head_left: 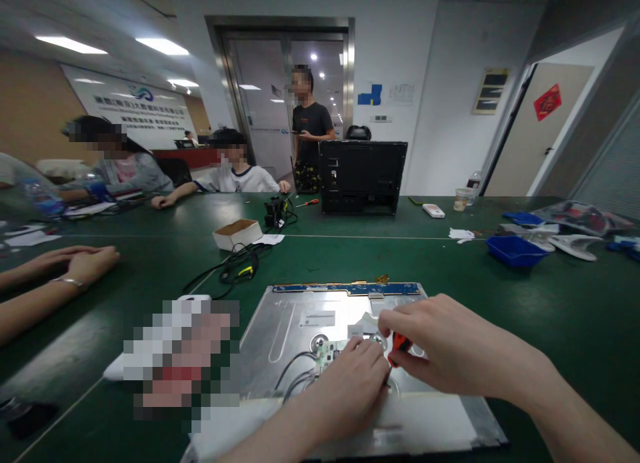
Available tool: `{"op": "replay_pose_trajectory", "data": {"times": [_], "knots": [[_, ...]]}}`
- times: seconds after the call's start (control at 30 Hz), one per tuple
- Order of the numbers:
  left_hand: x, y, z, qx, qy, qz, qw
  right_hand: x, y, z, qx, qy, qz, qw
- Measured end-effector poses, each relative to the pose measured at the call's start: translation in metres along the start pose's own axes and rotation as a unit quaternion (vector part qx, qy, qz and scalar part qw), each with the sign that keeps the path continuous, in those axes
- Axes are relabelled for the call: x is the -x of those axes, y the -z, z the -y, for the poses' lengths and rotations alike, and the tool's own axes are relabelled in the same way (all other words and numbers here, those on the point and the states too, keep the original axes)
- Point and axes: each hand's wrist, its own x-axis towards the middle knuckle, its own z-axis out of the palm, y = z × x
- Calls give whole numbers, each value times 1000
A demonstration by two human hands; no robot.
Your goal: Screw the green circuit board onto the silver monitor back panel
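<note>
A display panel lies flat in front of me, its metal back facing up and a narrow blue circuit strip along its far edge. My right hand grips a red and black screwdriver, tilted with its tip low by the fingers of my left hand. Over the right part of a small green circuit board rests my left hand, fingers bent and closed; what they pinch, if anything, is hidden. Dark cables run out from the board's left side.
Black cables and an open cardboard box lie beyond the panel. A monitor stands at the back, seen from behind. A blue tray sits to the right. Another person's hands rest at the left; people sit and stand across the table.
</note>
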Motion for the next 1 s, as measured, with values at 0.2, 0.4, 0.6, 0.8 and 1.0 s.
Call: {"op": "replay_pose_trajectory", "data": {"times": [0.2, 0.4, 0.6, 0.8, 1.0], "knots": [[1, -3, 1, 7, -3, -11, 1000, 2, 1, 2, -19, 13, -4, 1000], [1, -2, 1, 5, -4, -15, 1000, 4, 2, 2, -37, 20, -2, 999], [-1, 0, 3, 7, 5, -8, 1000, 0, -1, 0, 2, -10, -12, 1000], [0, -5, 3, -11, 1, -7, 1000, -1, 0, 1, 21, -3, -11, 1000], [0, -9, 4, -30, -4, -16, 999, 1, 1, -1, 7, -1, -3, 1000]]}}
